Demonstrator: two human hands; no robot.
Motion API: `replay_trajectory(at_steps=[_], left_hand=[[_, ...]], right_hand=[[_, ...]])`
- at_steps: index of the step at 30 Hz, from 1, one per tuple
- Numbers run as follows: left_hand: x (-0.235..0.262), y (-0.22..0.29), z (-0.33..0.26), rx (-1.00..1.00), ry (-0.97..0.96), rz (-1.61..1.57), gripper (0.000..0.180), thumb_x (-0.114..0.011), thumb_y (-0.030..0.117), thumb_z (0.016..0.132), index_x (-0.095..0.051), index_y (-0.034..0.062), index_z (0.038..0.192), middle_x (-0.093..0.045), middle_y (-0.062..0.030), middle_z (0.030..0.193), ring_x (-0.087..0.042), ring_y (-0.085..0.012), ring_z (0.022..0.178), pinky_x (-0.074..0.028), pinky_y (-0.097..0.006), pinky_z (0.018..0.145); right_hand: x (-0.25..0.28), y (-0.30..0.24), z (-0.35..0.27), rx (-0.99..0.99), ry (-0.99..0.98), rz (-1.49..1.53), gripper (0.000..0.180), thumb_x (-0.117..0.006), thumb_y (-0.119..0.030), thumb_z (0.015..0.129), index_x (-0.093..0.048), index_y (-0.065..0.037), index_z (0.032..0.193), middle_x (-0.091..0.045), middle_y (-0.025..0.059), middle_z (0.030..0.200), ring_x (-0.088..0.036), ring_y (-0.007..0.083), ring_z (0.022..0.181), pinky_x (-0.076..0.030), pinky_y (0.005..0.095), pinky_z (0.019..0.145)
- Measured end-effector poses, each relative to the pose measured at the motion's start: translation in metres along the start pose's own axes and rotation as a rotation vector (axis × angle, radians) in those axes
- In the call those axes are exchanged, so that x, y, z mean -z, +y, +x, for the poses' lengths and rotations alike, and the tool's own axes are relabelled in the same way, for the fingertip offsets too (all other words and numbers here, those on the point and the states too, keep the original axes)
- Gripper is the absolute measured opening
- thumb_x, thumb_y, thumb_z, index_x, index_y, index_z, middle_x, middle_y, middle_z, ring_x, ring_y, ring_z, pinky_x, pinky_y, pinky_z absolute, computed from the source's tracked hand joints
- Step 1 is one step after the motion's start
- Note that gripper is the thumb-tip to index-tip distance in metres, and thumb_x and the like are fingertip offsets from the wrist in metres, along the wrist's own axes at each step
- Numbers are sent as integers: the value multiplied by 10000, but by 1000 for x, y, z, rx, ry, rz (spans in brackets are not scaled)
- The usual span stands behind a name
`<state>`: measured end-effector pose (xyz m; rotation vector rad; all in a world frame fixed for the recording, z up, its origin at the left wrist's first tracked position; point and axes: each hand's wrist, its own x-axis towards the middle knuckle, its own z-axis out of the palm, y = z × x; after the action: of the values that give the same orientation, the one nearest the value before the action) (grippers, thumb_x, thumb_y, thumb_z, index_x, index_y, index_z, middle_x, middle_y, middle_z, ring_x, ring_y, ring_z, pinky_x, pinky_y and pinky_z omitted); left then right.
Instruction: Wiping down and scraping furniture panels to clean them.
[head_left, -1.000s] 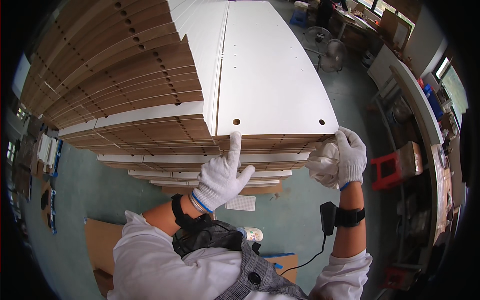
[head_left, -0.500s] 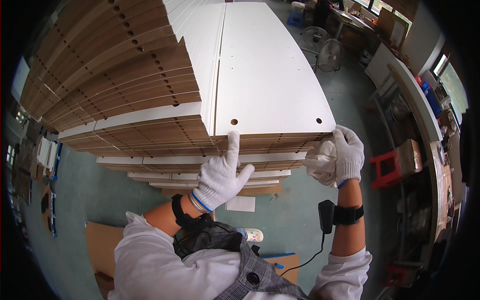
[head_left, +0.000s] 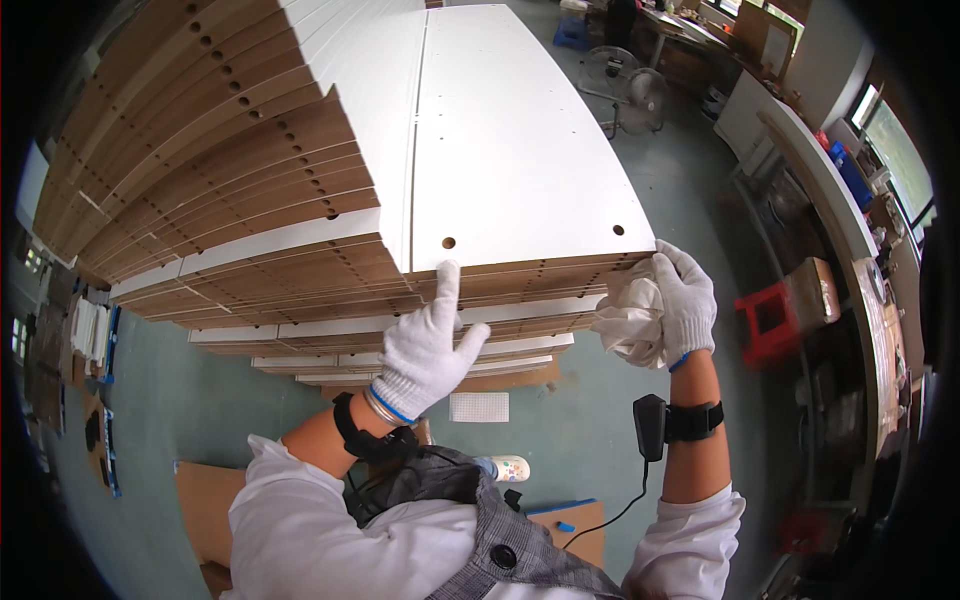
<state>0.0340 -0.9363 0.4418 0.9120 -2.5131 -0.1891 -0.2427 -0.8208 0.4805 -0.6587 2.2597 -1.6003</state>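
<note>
White flat drilled panel (head_left: 520,150): lying atop a brown-edged stack of boards (head_left: 330,268), spanning upper centre to mid-frame.
White-gloved left hand (head_left: 422,348): centring below the round dark hole (head_left: 448,243), index fingertip touching the near edge, thumb spreading, grasping nothing.
White-gloved right hand (head_left: 687,300): right of centre, grasping a crumpled white cloth (head_left: 630,320) by the panel's near right corner; cannot tell whether fingertips are pinching the panel.
Edge care: light, even fingertip pressure is probably serving best, loose cloth folds hanging clear of the corner.

No lettering, number or sign can be read. Marks on the pale gridded sheet (head_left: 479,407) below centre are too small.
</note>
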Motion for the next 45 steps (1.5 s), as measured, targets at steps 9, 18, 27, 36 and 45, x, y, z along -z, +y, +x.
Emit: replay_trajectory(at_steps=[9, 18, 27, 36, 45], left_hand=[[-6, -13, 2, -65, 105, 120, 925, -685, 185, 794, -98, -27, 1478, -588, -64, 647, -593, -240, 543, -507, -381, 514], [-2, -14, 9, -174, 211, 159, 856, -703, 167, 773, -209, -66, 1432, -554, -48, 608, -560, -244, 509, -477, -390, 487], [-7, -8, 9, -139, 231, 71, 772, -701, 129, 758, -281, -73, 1373, -526, -38, 575, -542, -231, 476, -462, -383, 458], [15, 17, 10, -296, 249, -80, 508, -686, 118, 772, -480, 5, 1223, -528, -33, 580, -530, -237, 491, -435, -378, 474], [-32, 111, 34, -631, -93, -445, 346, -685, 97, 769, -571, 34, 1090, -578, -63, 625, -559, -266, 523, -457, -393, 510]], right_hand=[[-2, 9, -6, 93, 48, -85, 307, -595, -217, 894, -660, -91, 1166, -698, 85, 1066, -655, 163, 966, -487, 271, 867], [-10, 3, -1, 72, 81, -121, 278, -590, -207, 892, -672, -79, 1125, -701, 102, 1025, -666, 191, 938, -498, 289, 852], [-5, 13, -4, 167, 49, -100, 333, -593, -193, 888, -624, -49, 1186, -689, 135, 1048, -664, 231, 961, -501, 303, 866], [3, 3, -17, 7, -128, -187, 456, -591, -285, 862, -563, -147, 1296, -689, 123, 1043, -660, 217, 967, -490, 307, 862], [72, 151, -96, -418, -367, 22, 335, -576, -253, 917, -646, -70, 1189, -682, 51, 1053, -618, 118, 944, -478, 240, 874]])
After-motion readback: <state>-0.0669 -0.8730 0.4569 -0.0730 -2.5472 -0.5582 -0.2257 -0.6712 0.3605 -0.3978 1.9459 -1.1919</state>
